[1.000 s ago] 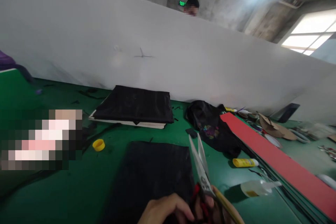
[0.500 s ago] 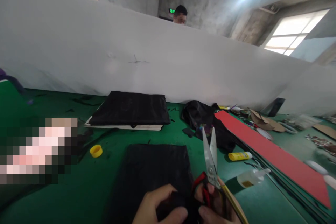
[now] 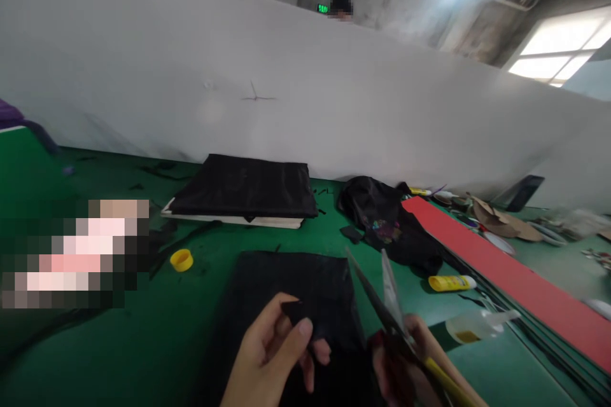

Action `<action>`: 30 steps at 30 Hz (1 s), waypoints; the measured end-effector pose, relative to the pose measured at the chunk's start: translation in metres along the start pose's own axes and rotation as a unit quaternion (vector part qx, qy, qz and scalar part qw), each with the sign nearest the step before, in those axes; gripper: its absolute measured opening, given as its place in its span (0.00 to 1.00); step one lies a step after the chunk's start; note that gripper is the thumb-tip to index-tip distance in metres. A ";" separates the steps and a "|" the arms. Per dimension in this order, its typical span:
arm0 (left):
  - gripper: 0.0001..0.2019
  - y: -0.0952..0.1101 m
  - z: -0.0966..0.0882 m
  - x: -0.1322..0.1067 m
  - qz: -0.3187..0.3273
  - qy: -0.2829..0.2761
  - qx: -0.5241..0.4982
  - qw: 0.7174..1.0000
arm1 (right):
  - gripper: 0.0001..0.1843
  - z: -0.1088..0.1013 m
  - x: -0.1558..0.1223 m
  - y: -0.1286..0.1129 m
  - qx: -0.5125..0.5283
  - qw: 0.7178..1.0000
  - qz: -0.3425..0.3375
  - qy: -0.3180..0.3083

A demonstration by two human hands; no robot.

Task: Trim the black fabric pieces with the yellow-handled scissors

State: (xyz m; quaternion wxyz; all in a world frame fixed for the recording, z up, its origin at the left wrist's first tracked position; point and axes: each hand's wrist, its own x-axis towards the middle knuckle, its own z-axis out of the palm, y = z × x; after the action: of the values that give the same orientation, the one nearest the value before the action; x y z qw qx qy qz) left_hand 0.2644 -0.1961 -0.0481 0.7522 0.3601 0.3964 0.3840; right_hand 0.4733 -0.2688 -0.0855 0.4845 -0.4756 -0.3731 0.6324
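My left hand pinches a small dark piece of material between thumb and fingers. Beneath it a black fabric panel lies flat on the green tabletop. To the right, my right hand is closed around scissors, their blades apart and pointing up and away from me. A long yellow object runs along the same hand; what it is I cannot make out. The lower part of the right hand is dark and blurred.
A black-covered stack lies at the back. Right of it are crumpled black fabric, a red strip, a yellow glue stick and a clear nozzle bottle. A yellow ring-shaped cap sits left. Behind the white partition a person's head shows.
The hands have come apart. My left hand has risen with the small dark piece, and the scissors have turned in my right hand. The view has shifted slightly.
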 end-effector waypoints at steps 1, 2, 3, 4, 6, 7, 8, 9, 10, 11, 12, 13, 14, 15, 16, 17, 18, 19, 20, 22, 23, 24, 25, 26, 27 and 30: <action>0.23 0.000 0.000 0.000 0.000 0.010 -0.003 1.000 | 0.30 0.002 -0.001 0.000 0.023 0.999 0.024 -0.013; 0.23 0.000 0.001 0.000 -0.001 0.017 -0.004 1.000 | 0.33 0.005 -0.003 0.001 0.043 0.998 0.043 -0.012; 0.23 0.001 0.001 0.001 -0.002 0.020 -0.004 1.000 | 0.35 0.009 -0.004 0.001 0.057 0.997 0.060 -0.003; 0.23 0.001 0.002 0.001 -0.002 0.018 -0.004 1.000 | 0.37 0.013 -0.005 0.001 0.063 0.995 0.074 0.007; 0.22 0.000 0.002 0.001 0.002 -0.007 -0.010 1.000 | 0.38 0.020 -0.008 0.001 0.058 0.994 0.084 0.029; 0.22 -0.001 0.002 0.001 0.005 -0.023 -0.015 1.000 | 0.38 0.023 -0.010 0.001 0.050 0.995 0.084 0.034; 0.22 -0.003 0.002 0.001 0.006 -0.039 -0.018 0.999 | 0.38 0.025 -0.011 0.002 0.043 0.995 0.083 0.036; 0.21 -0.004 0.001 0.000 0.008 -0.049 -0.019 0.999 | 0.37 0.027 -0.012 0.003 0.037 0.995 0.081 0.035; 0.21 -0.005 0.001 0.000 0.007 -0.064 -0.017 0.998 | 0.37 0.027 -0.014 0.004 0.032 0.996 0.080 0.034; 0.20 -0.006 0.001 -0.001 0.007 -0.076 -0.012 0.997 | 0.37 0.028 -0.015 0.004 0.026 0.996 0.081 0.032; 0.19 -0.006 0.001 -0.003 0.007 -0.084 -0.006 0.996 | 0.37 0.028 -0.016 0.003 0.022 0.996 0.084 0.030; 0.17 -0.005 0.001 -0.004 0.006 -0.088 0.000 0.996 | 0.36 0.027 -0.016 0.002 0.021 0.995 0.088 0.031; 0.16 -0.004 0.002 -0.004 0.005 -0.090 0.006 0.996 | 0.34 0.027 -0.017 -0.001 0.024 0.995 0.095 0.031; 0.15 -0.003 0.002 -0.005 0.006 -0.088 0.012 0.996 | 0.32 0.026 -0.019 -0.004 0.030 0.994 0.101 0.033; 0.14 -0.001 0.003 -0.005 0.008 -0.085 0.021 0.996 | 0.31 0.026 -0.020 -0.008 0.034 0.994 0.102 0.034; 0.13 0.000 0.003 -0.005 0.012 -0.079 0.030 0.996 | 0.31 0.026 -0.022 -0.011 0.034 0.994 0.095 0.038; 0.13 0.000 0.003 -0.005 0.015 -0.077 0.040 0.996 | 0.32 0.027 -0.023 -0.014 0.029 0.995 0.080 0.046; 0.13 0.001 0.003 -0.005 0.019 -0.073 0.049 0.996 | 0.33 0.028 -0.024 -0.017 0.021 0.997 0.061 0.053; 0.13 0.000 0.002 -0.005 0.020 -0.068 0.058 0.996 | 0.34 0.029 -0.024 -0.018 0.012 0.997 0.044 0.057; 0.13 -0.001 0.000 -0.004 0.009 -0.059 0.073 0.996 | 0.34 0.031 -0.024 -0.018 0.010 0.998 0.042 0.051; 0.14 -0.002 -0.001 -0.004 0.002 -0.058 0.080 0.995 | 0.32 0.032 -0.022 -0.018 0.020 0.997 0.057 0.044; 0.14 -0.003 -0.001 -0.004 -0.005 -0.064 0.087 0.994 | 0.30 0.032 -0.020 -0.016 0.035 0.996 0.078 0.036; 0.14 -0.003 -0.002 -0.004 -0.008 -0.069 0.094 0.993 | 0.27 0.032 -0.018 -0.015 0.050 0.993 0.098 0.031; 0.14 -0.002 -0.002 -0.004 -0.008 -0.072 0.100 0.992 | 0.24 0.031 -0.017 -0.014 0.063 0.991 0.116 0.029; 0.14 -0.002 -0.001 -0.004 -0.004 -0.072 0.105 0.992 | 0.21 0.030 -0.015 -0.013 0.072 0.989 0.129 0.028; 0.13 0.001 0.000 -0.004 0.010 -0.075 0.103 0.992 | 0.18 0.027 -0.015 -0.010 0.061 0.989 0.136 0.020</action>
State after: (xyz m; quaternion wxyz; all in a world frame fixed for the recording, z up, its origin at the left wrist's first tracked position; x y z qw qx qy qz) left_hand 0.2626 -0.1990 -0.0460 0.7347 0.4672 0.3731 0.3205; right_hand 0.4512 -0.2811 -0.0653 0.4294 -0.5040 -0.2558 0.7044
